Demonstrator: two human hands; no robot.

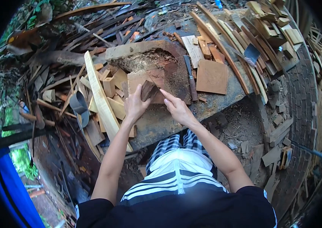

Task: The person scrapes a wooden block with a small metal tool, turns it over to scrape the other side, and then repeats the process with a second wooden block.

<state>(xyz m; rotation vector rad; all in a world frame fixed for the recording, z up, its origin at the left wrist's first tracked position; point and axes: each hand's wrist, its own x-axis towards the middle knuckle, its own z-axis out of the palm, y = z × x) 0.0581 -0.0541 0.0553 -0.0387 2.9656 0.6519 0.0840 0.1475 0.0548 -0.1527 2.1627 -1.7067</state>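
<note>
A dark brown wood block (pixel 149 90) is held in my left hand (pixel 135 105), with the fingers wrapped round its left side. My right hand (pixel 178 109) is closed just right of the block, its forefinger stretched toward the block's edge; what it grips is too small to make out. Both hands are over a flat light-brown board (pixel 137 78) on the workbench. A chisel-like tool with a wooden handle (pixel 193 89) lies to the right, beside a square brown board (pixel 212 77).
A long pale plank (pixel 102 100) lies left of my arms, near a grey cap (pixel 79 104) and wood offcuts (pixel 109 86). Long curved strips (pixel 221 49) cross the bench's right side. A blade (pixel 251 53) rests on them. Sawdust (pixel 155 59) covers the back slab.
</note>
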